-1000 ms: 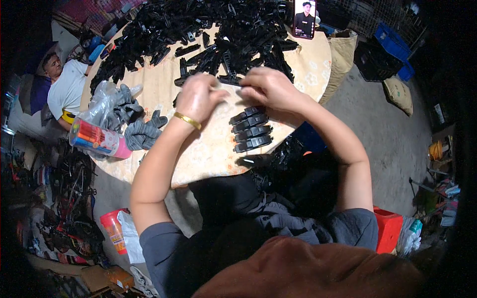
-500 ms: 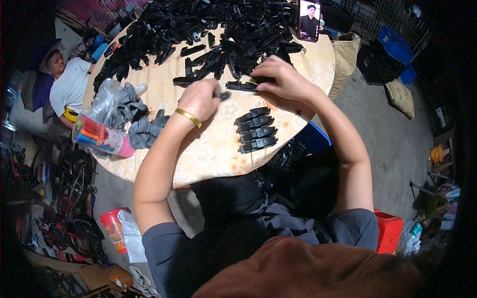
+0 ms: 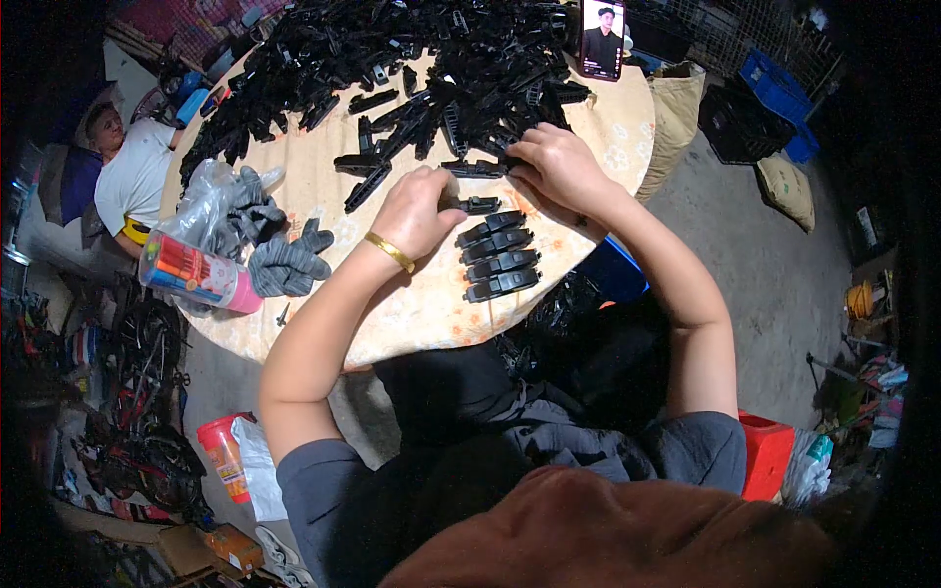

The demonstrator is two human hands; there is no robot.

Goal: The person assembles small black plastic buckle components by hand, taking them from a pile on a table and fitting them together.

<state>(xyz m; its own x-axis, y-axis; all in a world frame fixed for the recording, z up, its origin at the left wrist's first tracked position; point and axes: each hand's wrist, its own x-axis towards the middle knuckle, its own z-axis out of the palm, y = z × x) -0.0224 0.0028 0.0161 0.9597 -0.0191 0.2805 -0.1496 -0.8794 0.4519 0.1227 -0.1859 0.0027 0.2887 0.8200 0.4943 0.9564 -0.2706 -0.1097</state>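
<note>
My left hand (image 3: 417,211) pinches a short black plastic part (image 3: 478,205) between thumb and fingers, just above a neat row of similar parts. That row of black plastic parts (image 3: 502,263) lies side by side near the table's right front. My right hand (image 3: 561,165) is bent with fingers and thumb closed at the right end of a longer black plastic part (image 3: 472,169), which lies flat. Part of its grip is hidden behind the fingers. Beyond both hands spreads a big heap of loose black parts (image 3: 392,39).
Grey gloves (image 3: 289,263), a clear plastic bag (image 3: 208,201) and a jar of coloured pens (image 3: 196,269) lie at the left of the round table (image 3: 412,323). A phone (image 3: 601,39) stands at the far right. A person (image 3: 137,171) reclines beyond the left edge.
My left hand has moved right and slightly nearer, bringing its black part beside the row. Another black part now lies where the left hand was. My right hand has shifted slightly.
</note>
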